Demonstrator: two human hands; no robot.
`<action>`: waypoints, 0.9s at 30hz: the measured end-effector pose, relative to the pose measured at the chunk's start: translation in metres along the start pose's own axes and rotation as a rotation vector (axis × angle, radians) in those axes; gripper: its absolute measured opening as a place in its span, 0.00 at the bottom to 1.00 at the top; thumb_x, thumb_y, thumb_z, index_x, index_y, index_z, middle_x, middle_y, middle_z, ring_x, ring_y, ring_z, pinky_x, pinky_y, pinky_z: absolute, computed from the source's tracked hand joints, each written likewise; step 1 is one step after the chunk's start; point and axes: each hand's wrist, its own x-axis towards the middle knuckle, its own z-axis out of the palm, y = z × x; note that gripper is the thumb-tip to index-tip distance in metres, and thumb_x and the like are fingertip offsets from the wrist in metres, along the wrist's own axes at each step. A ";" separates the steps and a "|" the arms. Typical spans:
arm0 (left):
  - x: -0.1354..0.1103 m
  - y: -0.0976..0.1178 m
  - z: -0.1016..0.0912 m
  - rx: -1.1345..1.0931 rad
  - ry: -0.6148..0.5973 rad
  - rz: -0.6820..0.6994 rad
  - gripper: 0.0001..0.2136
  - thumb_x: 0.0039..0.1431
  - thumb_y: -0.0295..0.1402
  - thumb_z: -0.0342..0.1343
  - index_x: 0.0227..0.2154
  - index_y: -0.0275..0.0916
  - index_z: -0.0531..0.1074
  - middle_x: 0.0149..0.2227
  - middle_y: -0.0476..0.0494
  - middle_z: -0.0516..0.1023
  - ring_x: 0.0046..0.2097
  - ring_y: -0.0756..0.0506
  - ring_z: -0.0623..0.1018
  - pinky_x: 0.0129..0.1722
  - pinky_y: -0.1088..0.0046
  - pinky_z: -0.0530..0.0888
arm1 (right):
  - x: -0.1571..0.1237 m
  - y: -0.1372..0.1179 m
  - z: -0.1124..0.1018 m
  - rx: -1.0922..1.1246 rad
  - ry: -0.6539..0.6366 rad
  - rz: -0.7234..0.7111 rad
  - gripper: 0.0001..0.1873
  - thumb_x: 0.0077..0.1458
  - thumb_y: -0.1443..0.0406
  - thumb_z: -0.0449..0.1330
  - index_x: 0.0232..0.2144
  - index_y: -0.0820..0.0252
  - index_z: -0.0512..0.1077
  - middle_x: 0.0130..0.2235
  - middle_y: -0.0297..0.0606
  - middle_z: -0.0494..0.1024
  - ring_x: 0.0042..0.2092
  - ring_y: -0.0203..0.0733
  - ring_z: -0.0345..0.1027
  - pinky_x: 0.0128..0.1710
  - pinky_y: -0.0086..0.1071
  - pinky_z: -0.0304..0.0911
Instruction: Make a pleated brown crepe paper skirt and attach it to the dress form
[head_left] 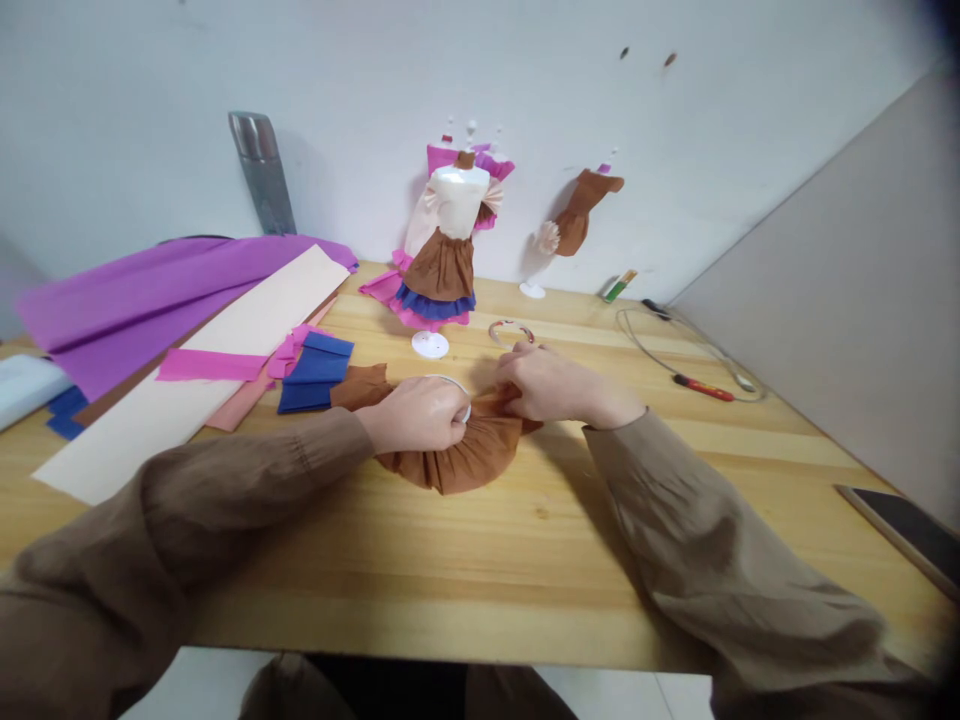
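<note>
A fan of pleated brown crepe paper (451, 468) is gathered between my hands over the table, its ruffled edge curving toward me. My left hand (420, 412) is closed in a fist on the gathered edge. My right hand (553, 384) pinches the paper's right end; its fingertips are partly hidden. Just behind my left fist shows the rim of a white round thing (453, 380), mostly covered. A flat piece of brown paper (360, 385) lies left of it, beside folded blue paper (319, 368). Beyond my right hand lies a tape roll (511, 331).
Small dress mannequins in paper outfits (442, 265) stand at the back, another in brown (583, 215) to their right. Purple sheets (180, 290) and cream strips (270, 305) spread leftward. A cabled red tool (703, 388), green-labelled item (619, 287) and phone (904, 530) lie right.
</note>
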 end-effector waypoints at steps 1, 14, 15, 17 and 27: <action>0.000 0.001 0.000 -0.017 0.001 -0.021 0.03 0.49 0.27 0.51 0.22 0.37 0.67 0.26 0.45 0.69 0.27 0.49 0.62 0.27 0.68 0.55 | 0.000 0.001 -0.001 -0.035 0.003 -0.002 0.06 0.40 0.75 0.58 0.21 0.60 0.71 0.31 0.46 0.76 0.44 0.54 0.66 0.44 0.40 0.58; 0.007 0.002 -0.011 -0.476 -0.092 -0.183 0.15 0.55 0.40 0.49 0.18 0.37 0.62 0.19 0.52 0.62 0.24 0.52 0.63 0.25 0.74 0.57 | -0.011 -0.020 -0.023 0.279 0.262 -0.022 0.06 0.45 0.72 0.54 0.26 0.60 0.71 0.24 0.33 0.68 0.27 0.35 0.59 0.28 0.29 0.52; 0.007 0.003 -0.011 -0.553 -0.105 -0.216 0.15 0.55 0.41 0.50 0.19 0.37 0.61 0.19 0.52 0.61 0.23 0.52 0.62 0.24 0.75 0.57 | -0.012 -0.022 -0.024 0.285 0.274 -0.035 0.06 0.46 0.72 0.55 0.27 0.60 0.71 0.24 0.33 0.68 0.27 0.35 0.59 0.28 0.29 0.53; 0.006 0.005 -0.013 -0.701 -0.120 -0.283 0.12 0.52 0.38 0.52 0.20 0.37 0.61 0.20 0.53 0.61 0.23 0.53 0.62 0.24 0.76 0.58 | -0.015 -0.026 -0.025 0.292 0.294 -0.058 0.08 0.47 0.71 0.55 0.30 0.60 0.72 0.25 0.33 0.69 0.27 0.35 0.60 0.28 0.28 0.54; 0.003 0.010 -0.016 -0.956 -0.249 -0.308 0.09 0.45 0.31 0.57 0.20 0.36 0.61 0.18 0.56 0.59 0.20 0.56 0.59 0.21 0.78 0.54 | -0.031 -0.033 -0.038 0.410 0.438 -0.014 0.18 0.50 0.64 0.59 0.46 0.54 0.75 0.29 0.35 0.76 0.30 0.41 0.68 0.32 0.34 0.63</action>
